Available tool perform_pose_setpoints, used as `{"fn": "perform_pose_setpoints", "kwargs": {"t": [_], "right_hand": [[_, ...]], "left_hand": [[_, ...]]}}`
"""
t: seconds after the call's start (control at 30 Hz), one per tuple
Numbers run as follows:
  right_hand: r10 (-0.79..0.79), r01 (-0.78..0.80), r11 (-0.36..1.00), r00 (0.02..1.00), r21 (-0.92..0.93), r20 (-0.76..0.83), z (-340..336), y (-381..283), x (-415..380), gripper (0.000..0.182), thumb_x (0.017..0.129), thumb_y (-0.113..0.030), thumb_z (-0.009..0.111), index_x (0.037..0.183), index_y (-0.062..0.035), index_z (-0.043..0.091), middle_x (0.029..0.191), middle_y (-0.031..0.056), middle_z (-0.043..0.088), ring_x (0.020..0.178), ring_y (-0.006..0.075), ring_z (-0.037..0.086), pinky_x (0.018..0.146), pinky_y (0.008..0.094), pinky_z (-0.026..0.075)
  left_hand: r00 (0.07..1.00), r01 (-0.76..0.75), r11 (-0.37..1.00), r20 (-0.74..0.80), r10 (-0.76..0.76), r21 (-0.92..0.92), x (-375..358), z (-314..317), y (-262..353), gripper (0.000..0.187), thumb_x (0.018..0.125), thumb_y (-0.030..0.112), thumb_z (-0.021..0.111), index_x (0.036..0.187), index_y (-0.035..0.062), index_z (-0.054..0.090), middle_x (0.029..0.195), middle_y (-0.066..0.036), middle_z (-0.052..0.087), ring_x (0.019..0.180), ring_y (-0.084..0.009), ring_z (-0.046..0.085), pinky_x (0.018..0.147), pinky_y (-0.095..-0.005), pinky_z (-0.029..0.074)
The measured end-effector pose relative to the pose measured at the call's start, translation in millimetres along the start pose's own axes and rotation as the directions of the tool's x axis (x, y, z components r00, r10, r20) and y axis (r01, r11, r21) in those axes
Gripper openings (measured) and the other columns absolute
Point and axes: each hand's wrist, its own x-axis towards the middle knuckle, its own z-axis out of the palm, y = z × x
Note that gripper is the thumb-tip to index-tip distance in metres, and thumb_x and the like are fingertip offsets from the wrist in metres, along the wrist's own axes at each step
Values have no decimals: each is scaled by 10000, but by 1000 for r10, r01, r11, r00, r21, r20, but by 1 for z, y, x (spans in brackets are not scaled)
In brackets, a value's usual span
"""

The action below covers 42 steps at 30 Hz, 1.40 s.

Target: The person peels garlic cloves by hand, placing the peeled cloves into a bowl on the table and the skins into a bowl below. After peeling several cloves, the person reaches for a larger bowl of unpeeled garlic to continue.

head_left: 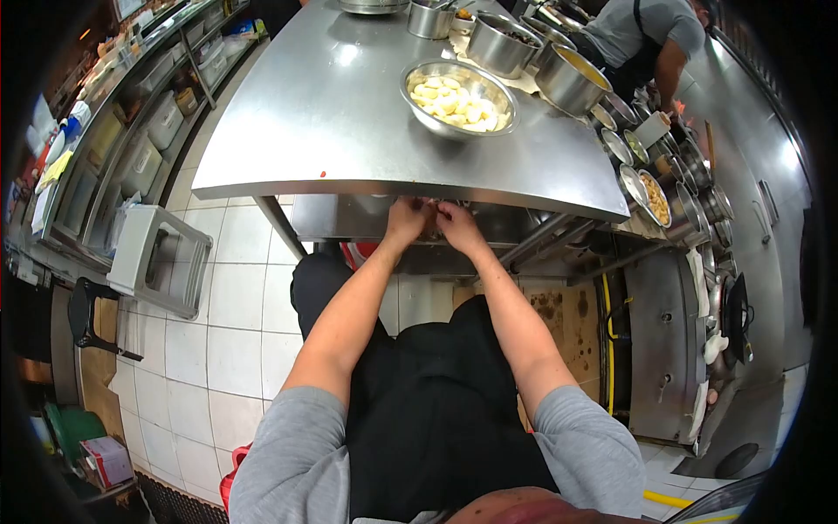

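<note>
My left hand [408, 222] and my right hand [459, 229] meet just below the front edge of the steel table [305, 131]. Fingers on both are bent and pinched together, almost touching. Whatever lies between them is too small and shaded to make out. Up on the tabletop, beyond my hands, a metal bowl [506, 122] holds many pale yellow, rounded pieces [454, 100]. A tiny red bit [323, 174] lies close to the table's front edge, left of my hands.
Steel pots [572, 83] line the table's right side. Past them, a person in a grey shirt [659, 35] leans over small pans and bowls. A grey plastic stool [157, 262] stands on the tiled floor at left. Shelves with containers [140, 166] run along the left wall.
</note>
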Motion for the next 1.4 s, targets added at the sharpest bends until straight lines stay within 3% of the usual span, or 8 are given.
{"fn": "perform_pose_setpoints", "kwargs": {"t": [0.07, 0.17, 0.23, 0.43, 0.8, 1.13, 1.37, 1.4], "right_hand": [[29, -28, 998, 1000, -59, 4, -3, -13, -6, 267, 890, -135, 549, 1118, -14, 616, 1021, 227, 659, 967, 392, 641, 805, 418, 508], [-13, 9, 974, 1000, -226, -14, -11, -34, -15, 287, 893, -140, 521, 1145, -24, 595, 1029, 239, 650, 991, 425, 616, 827, 475, 502], [1, 0, 971, 1000, -238, 5, -18, -41, -14, 275, 904, -152, 511, 1135, -23, 582, 1021, 241, 650, 985, 432, 613, 831, 487, 497], [-50, 64, 981, 996, -184, 76, -22, -41, -15, 258, 970, -216, 482, 1115, -24, 574, 1069, 236, 635, 998, 434, 601, 832, 484, 487], [-310, 297, 917, 951, -267, -3, -14, -41, -11, 161, 962, -145, 510, 1033, -18, 579, 954, 245, 642, 926, 451, 600, 762, 507, 483], [-300, 322, 856, 946, -404, 120, -10, -24, 0, 132, 924, -87, 514, 996, 5, 573, 975, 240, 634, 937, 443, 591, 781, 512, 486], [-442, 422, 796, 895, -434, 61, -3, -30, 4, 131, 910, -114, 487, 925, -14, 572, 885, 226, 618, 864, 437, 602, 747, 519, 492], [-258, 299, 823, 954, -484, 150, -5, -31, 9, 183, 914, -131, 499, 999, -20, 617, 955, 216, 651, 908, 434, 611, 757, 507, 500]], "left_hand": [[997, 39, 999, 72, -36, -37, -2, -1, 6, 341, 816, 286, 699, 1008, 5, 680, 907, -210, 704, 862, -328, 697, 751, -389, 525], [982, -2, 998, 191, -9, 57, -4, -9, 24, 341, 818, 290, 696, 1004, 4, 686, 903, -199, 710, 858, -318, 699, 748, -381, 524], [981, -179, 984, 76, 178, -5, -6, -4, 20, 250, 877, 239, 658, 971, 7, 680, 813, -84, 698, 713, -143, 631, 611, -299, 476], [969, -21, 992, 240, 51, -127, 5, -2, 0, 180, 941, 178, 593, 989, 16, 658, 765, -10, 636, 649, -89, 539, 556, -258, 418], [979, 142, 911, 193, -71, -388, -1, -6, 11, 137, 919, 149, 628, 953, 25, 674, 759, -29, 635, 619, -102, 553, 547, -262, 429], [982, 176, 959, 114, -153, -221, 2, -6, 12, 170, 915, 135, 631, 988, -11, 678, 807, -53, 668, 653, -101, 594, 546, -269, 460], [996, 58, 993, -76, -50, 103, 12, -4, 2, 316, 856, 255, 671, 1020, -15, 684, 977, -233, 695, 933, -369, 680, 785, -410, 509], [995, 19, 998, -100, -14, 54, 11, -6, 7, 322, 850, 269, 667, 1013, -8, 689, 967, -236, 693, 946, -370, 676, 790, -412, 509]]}}
